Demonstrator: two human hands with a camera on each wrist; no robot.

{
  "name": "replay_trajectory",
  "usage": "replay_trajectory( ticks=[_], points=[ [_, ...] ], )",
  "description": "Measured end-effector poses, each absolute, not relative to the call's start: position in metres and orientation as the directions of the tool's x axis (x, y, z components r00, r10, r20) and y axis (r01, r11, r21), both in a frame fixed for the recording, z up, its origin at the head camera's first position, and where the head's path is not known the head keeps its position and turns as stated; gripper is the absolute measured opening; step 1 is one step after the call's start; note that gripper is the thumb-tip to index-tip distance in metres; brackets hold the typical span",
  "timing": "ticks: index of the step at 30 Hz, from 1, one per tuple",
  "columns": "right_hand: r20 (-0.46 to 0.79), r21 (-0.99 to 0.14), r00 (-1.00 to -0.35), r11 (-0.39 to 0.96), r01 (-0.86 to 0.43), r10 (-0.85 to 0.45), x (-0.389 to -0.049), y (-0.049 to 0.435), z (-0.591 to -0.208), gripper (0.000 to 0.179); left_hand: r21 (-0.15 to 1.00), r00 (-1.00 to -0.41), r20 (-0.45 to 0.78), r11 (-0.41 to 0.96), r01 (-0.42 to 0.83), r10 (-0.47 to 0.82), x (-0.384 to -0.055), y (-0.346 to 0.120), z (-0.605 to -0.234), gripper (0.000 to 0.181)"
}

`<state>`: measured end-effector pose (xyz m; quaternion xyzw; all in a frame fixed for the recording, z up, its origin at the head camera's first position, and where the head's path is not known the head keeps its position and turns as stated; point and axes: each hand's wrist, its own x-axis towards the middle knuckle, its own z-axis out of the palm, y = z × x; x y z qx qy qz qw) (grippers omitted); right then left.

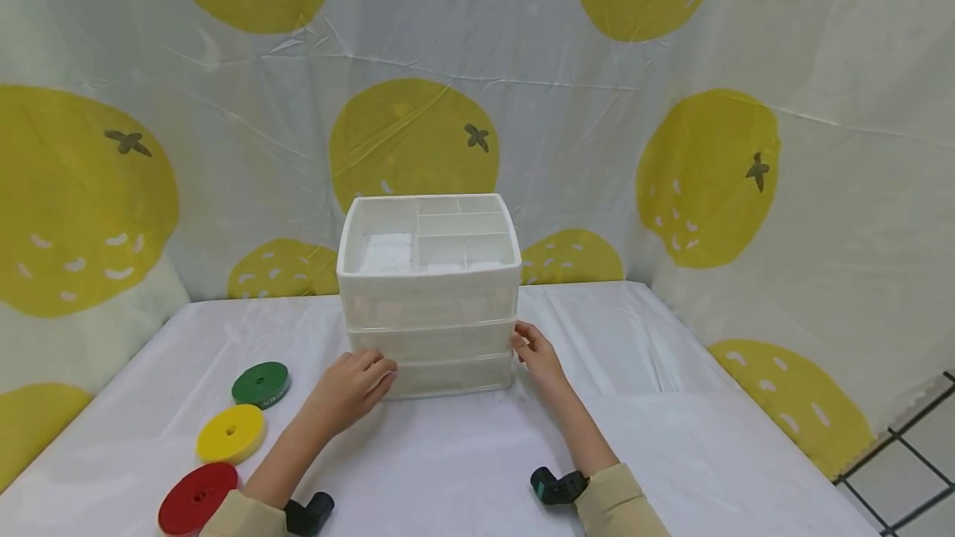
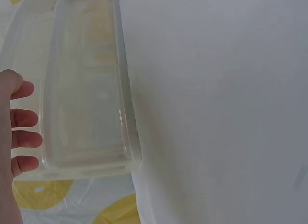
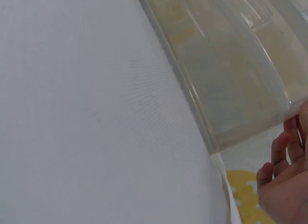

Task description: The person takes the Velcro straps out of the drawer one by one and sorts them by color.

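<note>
A white plastic drawer unit (image 1: 429,301) stands upright at the back of the table, with three stacked translucent drawers and a divided tray (image 1: 462,226) on top. My left hand (image 1: 351,388) is at its lower front left corner. In the left wrist view, the left fingers (image 2: 26,119) are spread apart and slightly bent before the translucent drawer fronts (image 2: 84,89); whether they touch is unclear. My right hand (image 1: 539,355) is at the unit's right side. In the right wrist view, its fingertips (image 3: 290,125) touch the side edge, with the other fingers loosely bent.
Left of my left arm lie three thick discs with centre holes: green (image 1: 261,384), yellow (image 1: 231,433) and red (image 1: 197,498). White cloth covers the table (image 1: 462,471). A lemon-patterned curtain (image 1: 567,147) hangs behind and on the sides. A black wire grid (image 1: 906,446) is at the right.
</note>
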<state>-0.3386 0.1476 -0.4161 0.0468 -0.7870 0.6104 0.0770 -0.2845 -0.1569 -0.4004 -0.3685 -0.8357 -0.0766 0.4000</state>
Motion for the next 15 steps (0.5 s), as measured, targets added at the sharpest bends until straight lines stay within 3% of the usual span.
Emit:
replay_trajectory(
  ticks=[2, 4, 15],
  points=[
    [0.180, -0.953, -0.984, 0.252, -0.170, 0.018, -0.339, 0.149, -0.417, 0.042, -0.143, -0.442, 0.720, 0.738, 0.660, 0.535, -0.282, -0.160, -0.399, 0.008],
    [0.186, -0.951, -0.982, 0.255, -0.176, 0.015, -0.340, 0.150, -0.417, 0.042, -0.122, -0.462, 0.723, 0.754, 0.646, 0.513, -0.281, -0.163, -0.398, 0.016],
    [0.190, -0.972, -0.982, 0.143, -0.185, 0.016, -0.337, 0.174, -0.407, 0.035, -0.069, -0.526, 0.747, 0.834, 0.547, 0.406, -0.273, -0.185, -0.391, 0.023]
  ],
)
